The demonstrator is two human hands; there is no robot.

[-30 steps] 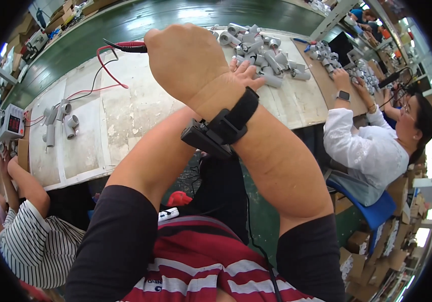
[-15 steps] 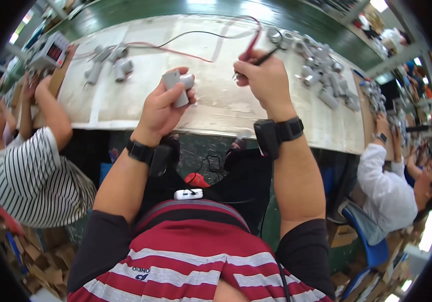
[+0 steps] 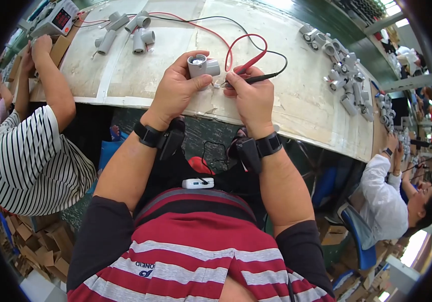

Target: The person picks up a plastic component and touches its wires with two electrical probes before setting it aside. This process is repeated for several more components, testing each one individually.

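Note:
My left hand [image 3: 178,88] grips a grey T-shaped plastic fitting [image 3: 199,68], its round open end facing up and its side branch toward the right. Between the fingers of my right hand [image 3: 251,95] are two test probes, one red [image 3: 250,64] and one black [image 3: 262,78]. Their tips point left, close to a small whitish connector [image 3: 217,85] beside the fitting. Whether the tips touch it is too small to tell. A red wire and a black wire [image 3: 216,18] run from the probes across the table.
Several grey fittings lie at the table's [image 3: 296,110] far left, among them one fitting [image 3: 139,41]. A larger pile of fittings [image 3: 349,70] spreads along the right. A boxed meter with a display [image 3: 57,19] stands at the back left. Co-workers sit on both sides.
My right hand has come left and nearer with the probes, up to the fitting. The left hand has turned the fitting so its round opening shows. The view has shifted.

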